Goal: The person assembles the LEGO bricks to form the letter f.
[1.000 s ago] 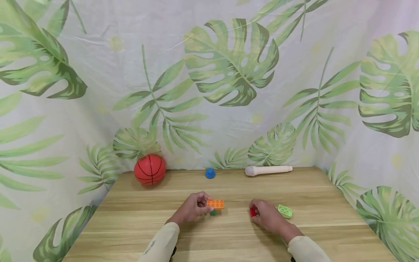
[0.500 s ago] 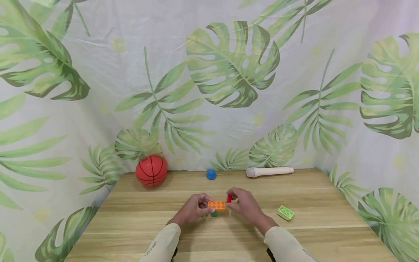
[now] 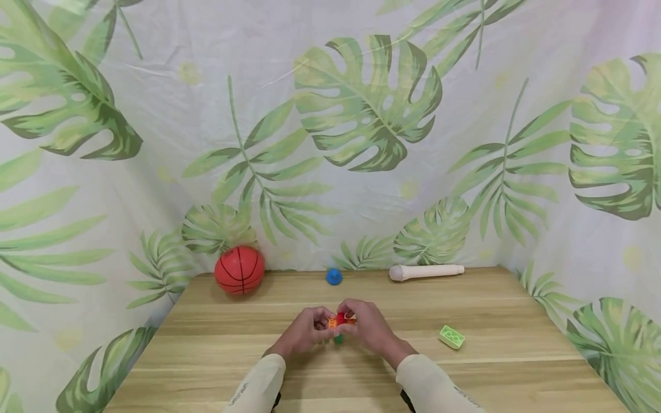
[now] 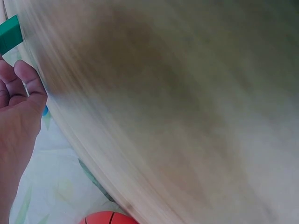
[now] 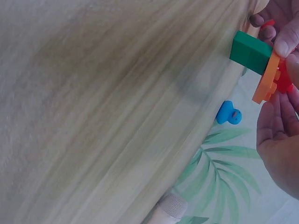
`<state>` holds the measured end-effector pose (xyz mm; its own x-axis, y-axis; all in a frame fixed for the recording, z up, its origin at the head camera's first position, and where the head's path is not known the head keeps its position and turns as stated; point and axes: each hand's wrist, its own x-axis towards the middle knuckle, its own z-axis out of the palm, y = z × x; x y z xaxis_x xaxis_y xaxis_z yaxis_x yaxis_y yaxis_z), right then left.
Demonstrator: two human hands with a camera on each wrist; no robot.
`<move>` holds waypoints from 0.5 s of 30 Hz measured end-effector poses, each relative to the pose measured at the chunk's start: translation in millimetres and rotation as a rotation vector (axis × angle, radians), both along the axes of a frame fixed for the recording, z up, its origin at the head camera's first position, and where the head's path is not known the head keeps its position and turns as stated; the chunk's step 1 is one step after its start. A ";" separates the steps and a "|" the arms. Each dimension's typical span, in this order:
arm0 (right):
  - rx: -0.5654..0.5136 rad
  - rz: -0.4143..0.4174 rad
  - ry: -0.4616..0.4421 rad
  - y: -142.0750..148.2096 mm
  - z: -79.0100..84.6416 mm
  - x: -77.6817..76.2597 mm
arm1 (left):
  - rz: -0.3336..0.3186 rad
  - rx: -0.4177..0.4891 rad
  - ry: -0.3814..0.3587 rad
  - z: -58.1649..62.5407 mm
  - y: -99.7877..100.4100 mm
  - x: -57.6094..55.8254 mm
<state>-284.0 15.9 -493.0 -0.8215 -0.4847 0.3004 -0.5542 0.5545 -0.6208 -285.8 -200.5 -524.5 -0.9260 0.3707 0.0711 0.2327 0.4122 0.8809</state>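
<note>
My left hand [image 3: 303, 332] grips an orange building brick [image 3: 332, 323] by its left end. Under the orange brick is a green brick [image 5: 251, 52], joined to its underside; its corner also shows in the left wrist view. From the other side my right hand [image 3: 368, 328] pinches a small red brick [image 3: 341, 318] at the orange brick's studded face. In the right wrist view the red brick [image 5: 284, 82] lies against those studs, partly behind fingers. A further bit of red [image 5: 267, 22] shows beside the left fingers. Both hands are close together above the table.
A light green brick [image 3: 451, 337] lies on the wooden table [image 3: 506, 321] to the right. Along the back edge are a red basketball [image 3: 240, 270], a small blue toy [image 3: 334, 277] and a white microphone [image 3: 427, 272]. A leaf-patterned cloth [image 3: 361, 195] hangs behind.
My right hand has carried the red brick leftward from near the light green brick to the orange brick's top. The left hand has stayed nearly in place with the orange and green bricks.
</note>
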 end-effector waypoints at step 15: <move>0.062 -0.002 0.049 -6.0 6.5 -1.2 | 0.002 -0.017 0.015 0.1 0.2 0.6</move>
